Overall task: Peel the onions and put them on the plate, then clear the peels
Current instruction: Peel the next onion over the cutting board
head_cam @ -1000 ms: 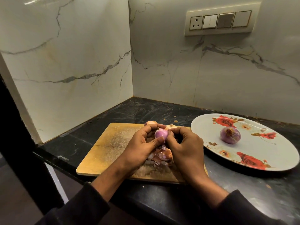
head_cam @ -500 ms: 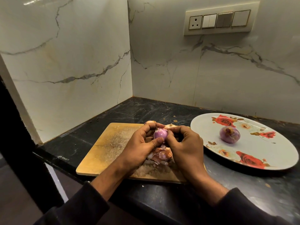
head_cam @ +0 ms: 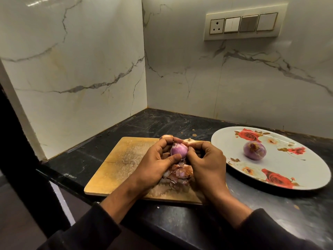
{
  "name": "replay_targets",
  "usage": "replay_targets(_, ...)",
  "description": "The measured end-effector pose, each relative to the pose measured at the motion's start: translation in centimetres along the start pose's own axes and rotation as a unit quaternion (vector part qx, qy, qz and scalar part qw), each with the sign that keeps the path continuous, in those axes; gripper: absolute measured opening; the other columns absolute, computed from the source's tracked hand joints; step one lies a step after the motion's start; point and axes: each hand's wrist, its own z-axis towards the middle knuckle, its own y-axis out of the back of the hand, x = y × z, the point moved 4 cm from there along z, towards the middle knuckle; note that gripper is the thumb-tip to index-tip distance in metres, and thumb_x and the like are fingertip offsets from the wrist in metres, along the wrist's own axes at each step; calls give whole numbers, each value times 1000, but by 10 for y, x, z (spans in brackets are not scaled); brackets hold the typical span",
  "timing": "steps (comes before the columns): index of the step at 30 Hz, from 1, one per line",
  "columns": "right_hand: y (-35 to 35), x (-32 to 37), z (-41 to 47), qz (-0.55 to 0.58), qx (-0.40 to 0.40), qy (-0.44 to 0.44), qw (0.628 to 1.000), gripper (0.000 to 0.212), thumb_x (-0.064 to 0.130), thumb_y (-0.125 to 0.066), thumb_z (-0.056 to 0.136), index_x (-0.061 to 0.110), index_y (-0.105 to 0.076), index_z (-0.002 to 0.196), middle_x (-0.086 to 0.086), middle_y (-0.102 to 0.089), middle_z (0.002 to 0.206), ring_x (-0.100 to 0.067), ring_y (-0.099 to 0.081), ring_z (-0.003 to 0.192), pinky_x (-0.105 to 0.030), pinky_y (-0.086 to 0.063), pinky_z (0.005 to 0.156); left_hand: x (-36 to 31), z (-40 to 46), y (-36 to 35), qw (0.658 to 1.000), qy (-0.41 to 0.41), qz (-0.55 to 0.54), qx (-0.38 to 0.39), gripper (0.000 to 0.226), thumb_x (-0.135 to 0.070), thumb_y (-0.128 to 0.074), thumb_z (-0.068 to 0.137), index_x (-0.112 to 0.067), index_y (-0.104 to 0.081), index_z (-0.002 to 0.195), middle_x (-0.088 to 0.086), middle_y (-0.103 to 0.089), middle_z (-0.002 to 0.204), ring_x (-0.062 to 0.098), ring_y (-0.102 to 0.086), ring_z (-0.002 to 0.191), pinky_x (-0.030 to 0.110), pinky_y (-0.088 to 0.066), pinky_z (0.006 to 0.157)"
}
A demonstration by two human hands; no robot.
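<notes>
black stone counter (head_cam: 180, 127) fills a corner between two pale marble walls (head_cam: 81, 60), veined in grey. above the wooden board (head_cam: 126, 159) that lies on it, a small purple onion (head_cam: 178, 150) is held in the air between both hands, its skin glossy and mostly bare. the left hand (head_cam: 155, 166) cups it from the left, thumb pressed along the lower front and curled fingers wrapped over the top and back. the right hand (head_cam: 207, 165) closes in from the right, fingers bent, the thumb and forefinger tips pinching at the onion's right edge; whether they grip a strip of skin or the bulb itself cannot be told. just under the hands a heap of peels (head_cam: 180, 174), pinkish and brown, lies on the near right part of the board. behind the left fingers the top of one more pale onion (head_cam: 166, 136) pokes out at the far edge of the board, with another pale lump beside it, mostly hidden. to the right of the board, close by, sits a large white plate (head_cam: 306, 168) printed with red roses, and one peeled onion (head_cam: 254, 150) rests near its middle. dark sleeves (head_cam: 270, 230) cover both forearms at the bottom. high on the right wall a switch panel (head_cam: 242, 25) with a socket is set into the marble.
</notes>
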Motion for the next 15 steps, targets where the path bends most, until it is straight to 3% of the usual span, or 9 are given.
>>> replay_targets(3, -1, -3, 0, 17, 3, -5, 1000, 17, 11, -69, 93, 28, -73, 94, 14, -71, 83, -1, -68, 80, -15, -56, 70, 1, 1, 0, 1000, 5, -21, -6, 35, 0, -64, 89, -13, -63, 122, 6, -70, 121, 23, -67, 115, 36, -58, 94)
replay_targets(7, -3, -10, 2, 61, 6, -34, 998, 15, 14, -69, 94, 27, -74, 100, 10, -74, 90, -7, -72, 87, -37, -63, 80, 2, 0, 0, 998, 32, -52, -13, 34, -2, -59, 95, -17, -63, 125, 3, -72, 114, 25, -70, 110, 39, -59, 92)
replay_targets(10, -5, -9, 0, 71, 24, -30, 997, 15, 21, -72, 93, 25, -74, 107, 11, -74, 94, -7, -72, 91, -36, -62, 82, 4, 0, 0, 997, 42, -64, -15, 39, -9, -63, 91, -17, -60, 128, 10, -71, 118, 30, -69, 112, 50, -54, 99)
replay_targets(15, -1, -10, 2, 90, 10, -39, 995, 18, 12, -77, 87, 28, -74, 95, 8, -76, 90, -6, -72, 88, -33, -63, 81, 2, -1, 0, 997, 50, -62, -19, 42, -13, -68, 82, -17, -62, 123, 17, -67, 121, 33, -69, 109, 56, -54, 97)
